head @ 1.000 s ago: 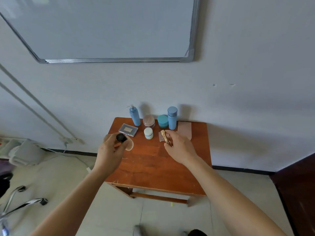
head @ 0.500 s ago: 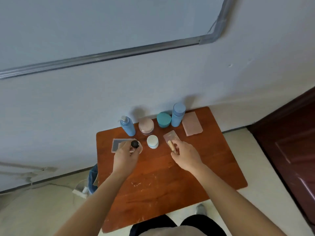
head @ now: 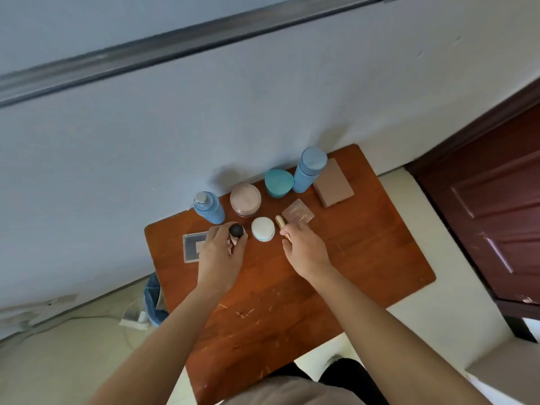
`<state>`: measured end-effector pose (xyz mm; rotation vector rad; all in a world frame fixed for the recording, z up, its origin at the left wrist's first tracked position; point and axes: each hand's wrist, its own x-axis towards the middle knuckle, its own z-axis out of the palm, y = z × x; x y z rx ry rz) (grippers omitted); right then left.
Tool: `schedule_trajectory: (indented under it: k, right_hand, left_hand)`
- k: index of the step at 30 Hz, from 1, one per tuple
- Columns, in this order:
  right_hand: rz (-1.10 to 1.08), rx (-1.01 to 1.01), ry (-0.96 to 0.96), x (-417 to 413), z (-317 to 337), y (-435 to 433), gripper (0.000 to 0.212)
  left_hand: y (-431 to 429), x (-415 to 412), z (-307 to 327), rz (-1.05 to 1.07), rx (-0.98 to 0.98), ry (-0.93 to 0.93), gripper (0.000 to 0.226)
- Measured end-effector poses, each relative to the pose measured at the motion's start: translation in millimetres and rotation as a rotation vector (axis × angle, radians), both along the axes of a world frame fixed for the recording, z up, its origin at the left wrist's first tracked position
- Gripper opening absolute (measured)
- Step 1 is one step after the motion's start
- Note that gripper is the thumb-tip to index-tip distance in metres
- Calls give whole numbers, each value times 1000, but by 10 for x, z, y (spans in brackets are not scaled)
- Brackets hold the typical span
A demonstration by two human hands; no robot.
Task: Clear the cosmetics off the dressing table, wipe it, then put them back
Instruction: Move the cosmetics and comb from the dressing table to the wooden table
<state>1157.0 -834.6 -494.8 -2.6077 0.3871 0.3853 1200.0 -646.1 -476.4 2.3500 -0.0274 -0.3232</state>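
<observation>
Head view: two blue bottles (head: pixel 209 208) (head: pixel 309 171), three jars (head: pixel 245 201) (head: pixel 278 182) (head: pixel 263 228); left hand (head: pixel 222 255) grips black-capped bottle (head: pixel 236 230), right hand (head: pixel 305 248) gold tube (head: pixel 280 222).

Left hand (head: pixel 222 258): a black-capped item (head: pixel 236 230) is gripped at the fingertips, cap up, over the table (head: pixel 365 258).
Right hand (head: pixel 305 249): a gold tube (head: pixel 280 222) is pinched, its end pointed away.
Between the grips: a white jar (head: pixel 263 228) is seen standing.
Just past the right grip: a pink compact (head: pixel 298 214) is laid flat.
Beneath the left grip: a grey case (head: pixel 191 248) is half covered.
Beyond the left grip: a pump bottle (head: pixel 209 208) and a pink jar (head: pixel 245 200) are lined up by the wall.
Farther beyond the right grip: a teal jar (head: pixel 278 183), a blue bottle (head: pixel 309 170) and a pink box (head: pixel 333 182) are set.
</observation>
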Motion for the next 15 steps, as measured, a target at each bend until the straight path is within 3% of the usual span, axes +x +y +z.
schedule_trajectory:
  k: [7,15]
  right_hand:
    - [-44,83,-60,-158,40,-105,28]
    - [-300,50,-295,-865,639,-926,32]
  left_hand:
    - [-3,3,-34,-31,61,-30,30]
    - [-393,-346,614,-115,160,-331,45]
